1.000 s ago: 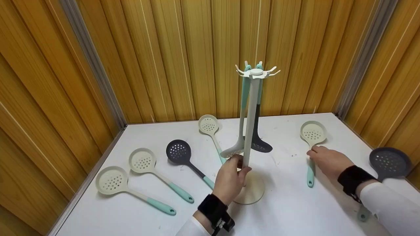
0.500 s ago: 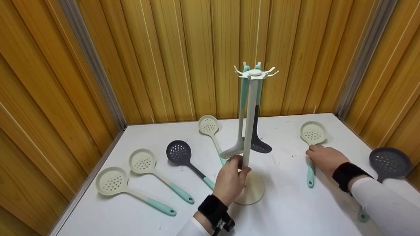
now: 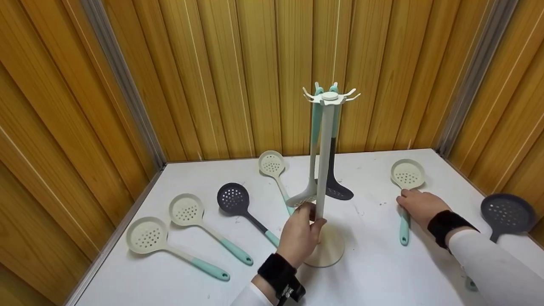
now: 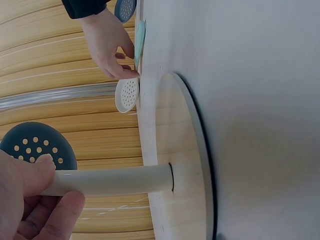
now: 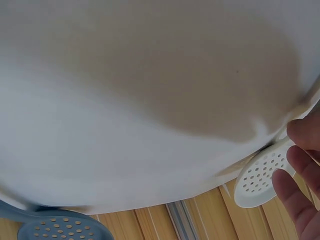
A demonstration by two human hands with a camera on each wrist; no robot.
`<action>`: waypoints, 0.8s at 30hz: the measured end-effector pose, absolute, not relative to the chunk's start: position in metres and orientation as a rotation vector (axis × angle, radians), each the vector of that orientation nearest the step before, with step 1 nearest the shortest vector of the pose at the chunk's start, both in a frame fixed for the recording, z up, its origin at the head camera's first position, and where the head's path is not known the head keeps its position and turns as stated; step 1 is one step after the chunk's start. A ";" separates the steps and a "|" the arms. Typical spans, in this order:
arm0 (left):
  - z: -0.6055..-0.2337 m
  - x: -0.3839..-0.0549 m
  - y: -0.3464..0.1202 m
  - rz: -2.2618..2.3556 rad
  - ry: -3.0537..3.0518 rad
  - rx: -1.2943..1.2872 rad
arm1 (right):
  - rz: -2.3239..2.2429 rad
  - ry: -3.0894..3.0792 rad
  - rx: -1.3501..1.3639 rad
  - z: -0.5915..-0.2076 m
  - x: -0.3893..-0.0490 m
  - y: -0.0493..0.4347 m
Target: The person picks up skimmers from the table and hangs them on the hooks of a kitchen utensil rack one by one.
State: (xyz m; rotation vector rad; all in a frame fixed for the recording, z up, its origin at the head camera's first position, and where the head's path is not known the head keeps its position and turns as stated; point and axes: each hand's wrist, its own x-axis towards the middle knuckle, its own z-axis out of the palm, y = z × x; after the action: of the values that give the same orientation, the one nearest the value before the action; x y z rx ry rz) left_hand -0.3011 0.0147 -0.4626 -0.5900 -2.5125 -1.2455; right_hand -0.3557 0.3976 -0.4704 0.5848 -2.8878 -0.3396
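Note:
In the head view my left hand grips the lower pole of a cream utensil stand, thumb in front. In the left wrist view its round base shows below the fingers. From the stand's rear hooks hang a pale skimmer and a dark skimmer, both with mint handles. My right hand pinches the neck of a cream skimmer lying at the right, its mint handle end toward me. In the right wrist view thumb and fingers are around that neck, beside the holed bowl.
Left of the stand, two cream skimmers, a dark one and a farther cream one lie on the white table. Another dark skimmer lies at far right, partly under the right sleeve. Wood-patterned walls enclose the table.
The right wrist and forearm have shifted slightly left, while the fingers stay at the skimmer's neck. The left hand keeps its grip on the pole. The view has tilted slightly.

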 end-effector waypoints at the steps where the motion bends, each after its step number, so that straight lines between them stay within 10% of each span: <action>1: -0.463 -0.301 0.015 -1.247 -2.514 -0.589 | -0.340 -2.896 0.582 -0.470 -0.356 0.397; 24: -0.462 -0.302 0.015 -1.242 -2.515 -0.593 | -0.231 -2.805 0.631 -0.482 -0.368 0.407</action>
State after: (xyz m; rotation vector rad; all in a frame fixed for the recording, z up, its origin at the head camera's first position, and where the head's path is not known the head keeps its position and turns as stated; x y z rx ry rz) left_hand -0.3019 0.0152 -0.4619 -0.5931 -2.5145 -1.2420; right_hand -0.3680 0.4068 -0.4816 0.6312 -2.8052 -0.2309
